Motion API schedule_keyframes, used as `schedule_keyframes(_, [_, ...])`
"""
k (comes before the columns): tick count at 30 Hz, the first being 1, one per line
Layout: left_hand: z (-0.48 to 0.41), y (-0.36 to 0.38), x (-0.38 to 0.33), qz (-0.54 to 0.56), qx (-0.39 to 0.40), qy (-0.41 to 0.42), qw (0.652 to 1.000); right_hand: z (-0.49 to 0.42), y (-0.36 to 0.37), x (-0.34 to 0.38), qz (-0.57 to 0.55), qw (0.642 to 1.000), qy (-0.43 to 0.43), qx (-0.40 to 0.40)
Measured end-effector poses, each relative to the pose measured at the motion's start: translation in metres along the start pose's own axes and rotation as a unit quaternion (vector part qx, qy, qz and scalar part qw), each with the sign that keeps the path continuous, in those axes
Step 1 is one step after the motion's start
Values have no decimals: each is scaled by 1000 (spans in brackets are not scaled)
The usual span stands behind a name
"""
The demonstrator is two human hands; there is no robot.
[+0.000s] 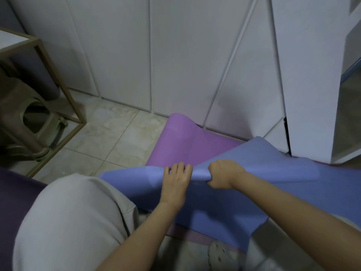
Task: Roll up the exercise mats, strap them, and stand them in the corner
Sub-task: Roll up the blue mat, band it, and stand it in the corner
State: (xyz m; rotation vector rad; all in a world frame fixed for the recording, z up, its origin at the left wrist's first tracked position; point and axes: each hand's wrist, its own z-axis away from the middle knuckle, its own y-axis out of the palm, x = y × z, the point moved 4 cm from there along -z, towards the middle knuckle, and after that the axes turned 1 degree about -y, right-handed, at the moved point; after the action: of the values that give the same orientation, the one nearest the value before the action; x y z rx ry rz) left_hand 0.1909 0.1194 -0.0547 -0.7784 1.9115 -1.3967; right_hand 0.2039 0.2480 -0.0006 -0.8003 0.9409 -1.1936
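Observation:
A blue exercise mat (283,178) lies crumpled and partly lifted over a purple mat (183,141) that is spread on the tiled floor, its far end curling up against the white wall panels. My left hand (175,182) holds the raised fold of the blue mat, fingers curled over its edge. Just to the right, my right hand (224,174) grips the same fold in a fist. No strap is visible.
A metal-framed side table (58,79) stands at the left with a brown plastic stool (29,118) under it. White cabinet panels (175,55) close off the back. My bent knee in light trousers (68,222) fills the lower left, and a shoe (220,255) shows at the bottom.

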Motion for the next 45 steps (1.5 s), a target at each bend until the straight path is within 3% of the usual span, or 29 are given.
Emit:
schedule_keyframes(4, [-3,5,-1,32,61,6,998,4,8,-6,-102,989,-7,106])
schedule_keyframes(6, [-7,1,-2,75,103,12,992,8,10,-9,-79,988,-21,128])
schedule_keyframes(11, [-7,19,-13,176,289,15,941,15,10,-11,123,987,-73,73])
schedule_keyframes(15, [-8,20,-18,312,408,31,858,26,15,-12,224,969,-103,-2])
schedule_keyframes(18, [-10,18,-21,300,449,54,840,33,20,-20,198,974,-106,-31])
schedule_keyframes(20, [-12,18,-24,295,446,62,843,38,18,-19,194,975,-101,-34])
schedule_keyframes(22, [-14,15,-27,262,412,73,869,44,14,-17,173,980,-99,3])
schedule_keyframes(25, [-15,10,-25,163,296,60,939,39,23,-25,121,991,-52,36])
schedule_keyframes(27, [-13,3,-21,117,173,59,976,34,21,-23,94,994,-33,42])
schedule_keyframes(29, [-7,2,-23,73,91,83,990,28,19,-24,54,997,-21,58])
schedule_keyframes(33, [4,2,-25,29,35,110,993,23,15,-28,-25,993,-25,113])
schedule_keyframes(36, [0,2,-22,65,52,103,991,26,9,-29,-87,982,-27,167])
schedule_keyframes(39, [-4,1,-25,122,68,106,985,30,5,-30,-49,981,-20,188])
schedule_keyframes(45, [-9,10,-33,184,228,73,953,40,10,-25,179,980,-67,59])
